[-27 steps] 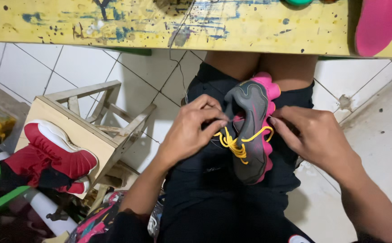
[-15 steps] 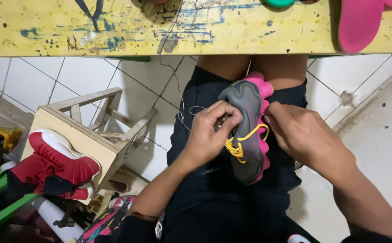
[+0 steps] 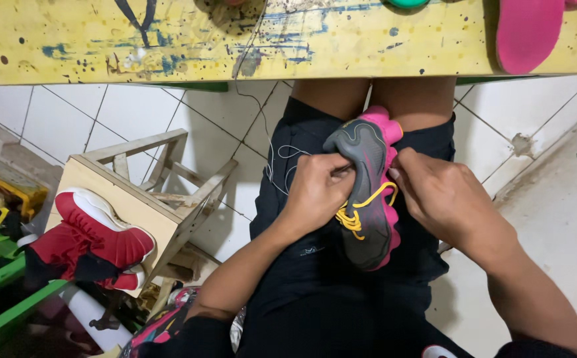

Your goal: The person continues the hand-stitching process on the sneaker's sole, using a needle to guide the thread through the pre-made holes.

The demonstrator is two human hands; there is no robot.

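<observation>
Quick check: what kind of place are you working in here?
Probably a small shoe repair workshop: a paint-spattered yellow workbench, red shoes on a wooden stool, and a grey-and-pink shoe on the lap.

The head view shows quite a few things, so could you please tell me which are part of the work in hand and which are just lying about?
In hand:
grey and pink shoe
yellow lace
left hand
right hand

Lying about:
red shoe
wooden stool
pink insole
yellow table

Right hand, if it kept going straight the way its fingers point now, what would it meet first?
The right hand points left, its fingertips already at the pink edge of the grey shoe on the lap. It would press into the shoe first, with the left hand just beyond, probably.
</observation>
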